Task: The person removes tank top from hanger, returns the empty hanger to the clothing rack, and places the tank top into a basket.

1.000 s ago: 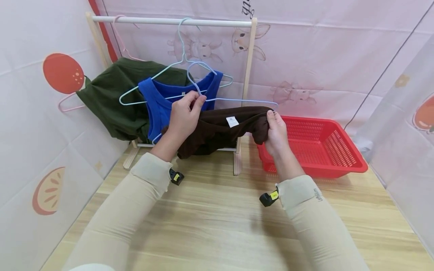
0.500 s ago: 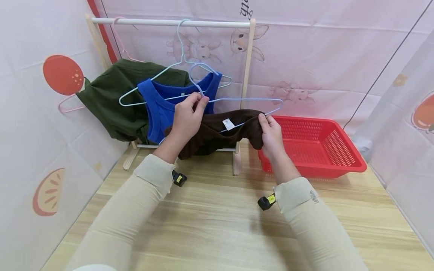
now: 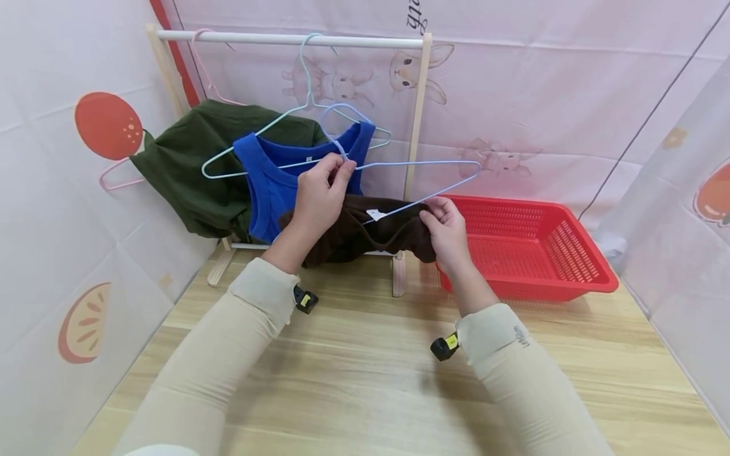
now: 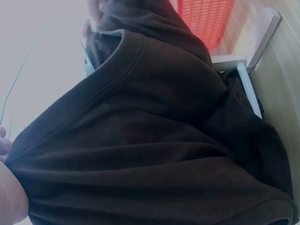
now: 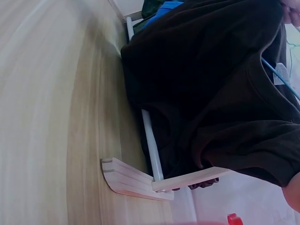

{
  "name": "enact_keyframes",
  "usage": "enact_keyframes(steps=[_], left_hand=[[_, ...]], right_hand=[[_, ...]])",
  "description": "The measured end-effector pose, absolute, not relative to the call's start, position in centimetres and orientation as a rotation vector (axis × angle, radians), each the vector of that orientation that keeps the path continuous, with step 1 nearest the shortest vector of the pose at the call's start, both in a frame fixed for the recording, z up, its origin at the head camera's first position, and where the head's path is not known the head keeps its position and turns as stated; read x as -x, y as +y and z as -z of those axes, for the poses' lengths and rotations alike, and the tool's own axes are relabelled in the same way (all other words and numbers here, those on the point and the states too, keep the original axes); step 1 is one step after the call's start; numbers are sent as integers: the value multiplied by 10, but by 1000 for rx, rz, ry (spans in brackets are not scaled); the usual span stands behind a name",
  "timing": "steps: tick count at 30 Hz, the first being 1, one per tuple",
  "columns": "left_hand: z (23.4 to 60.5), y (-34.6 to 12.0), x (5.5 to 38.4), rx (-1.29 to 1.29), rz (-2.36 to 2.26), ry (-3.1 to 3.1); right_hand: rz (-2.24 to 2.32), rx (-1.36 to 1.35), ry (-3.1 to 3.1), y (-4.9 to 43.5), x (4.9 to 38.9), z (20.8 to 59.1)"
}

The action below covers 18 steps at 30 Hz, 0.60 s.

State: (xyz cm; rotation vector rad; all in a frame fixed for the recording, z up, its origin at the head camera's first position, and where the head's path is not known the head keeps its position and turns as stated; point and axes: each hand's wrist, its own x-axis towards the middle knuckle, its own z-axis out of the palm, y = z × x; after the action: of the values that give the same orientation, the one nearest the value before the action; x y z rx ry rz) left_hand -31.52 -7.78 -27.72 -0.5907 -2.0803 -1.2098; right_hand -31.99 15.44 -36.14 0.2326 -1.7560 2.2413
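From the head camera, a person's left grip (image 3: 320, 193) pinches a periwinkle hanger (image 3: 424, 163) at the base of its hook, while the right grip (image 3: 447, 231) pinches a brown garment (image 3: 353, 244) by its right end, thumb on the near side. The cloth sags below and to the right of the left grip — the hanger's lower bar slants down into its neck opening, past a white tag (image 3: 374, 215). Just behind, a blue tank top (image 3: 268, 190) and a dark green garment (image 3: 199, 164) hang from a rack (image 3: 285, 39) on the tabletop (image 3: 353, 380), with a red basket (image 3: 530, 201) to the right.

From the left wrist, the brown garment spreads across most of the view, between fingers of the right grip at upper left and a sliver of the left grip at the left edge, whose hold cannot be told from here.

From the right wrist, the garment drapes in front of the rack's lower bar — both hands barely in view at the right edge.
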Motion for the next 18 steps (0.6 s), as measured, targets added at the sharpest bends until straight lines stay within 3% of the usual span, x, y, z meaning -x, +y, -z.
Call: enact_keyframes(steps=[13, 18], left_hand=[[276, -70, 314, 610, 1228, -2048], [276, -68, 314, 612, 1220, -2038]], right_hand=[[-1825, -360, -2189, 133, 288, 340], [-1620, -445, -2371, 130, 303, 361]])
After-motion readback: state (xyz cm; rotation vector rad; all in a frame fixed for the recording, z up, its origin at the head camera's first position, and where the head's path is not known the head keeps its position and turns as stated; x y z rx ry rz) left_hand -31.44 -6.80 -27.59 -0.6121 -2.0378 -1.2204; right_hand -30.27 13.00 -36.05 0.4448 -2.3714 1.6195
